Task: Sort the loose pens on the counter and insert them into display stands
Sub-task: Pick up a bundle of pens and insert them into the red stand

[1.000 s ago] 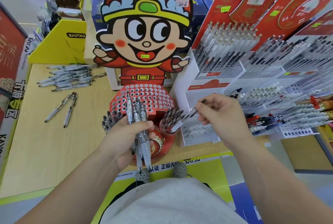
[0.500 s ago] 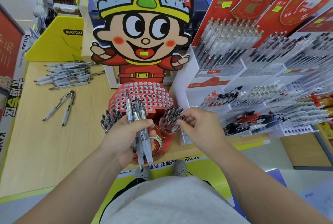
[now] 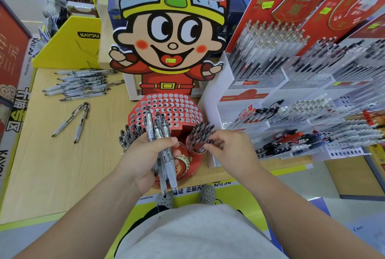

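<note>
Red cardboard forms the perforated display stand (image 3: pixel 173 106) at the near edge of the wooden table (image 3: pixel 62 165), in front of a cartoon figure cutout (image 3: pixel 173 36). The left grip (image 3: pixel 145 154) is clenched round a bundle of clear pens (image 3: pixel 160 133), held roughly upright over the stand's front with their tips pointing down toward the person. The right grip (image 3: pixel 231 150) pinches the dark top of a single pen (image 3: pixel 210 140) with curled fingertips, at the near rim of the stand's right cup (image 3: pixel 200 133), which is packed with upright pens. A second cluster of pens (image 3: pixel 130 133) stands at the stand's left side, just beside the left grip. Farther left on the table lie a loose pile of pens (image 3: pixel 81 84) and, nearer, two separate pens (image 3: pixel 77 119) touching at their far ends. White racks (image 3: pixel 291 102) filled with pens rise to the right.
</note>
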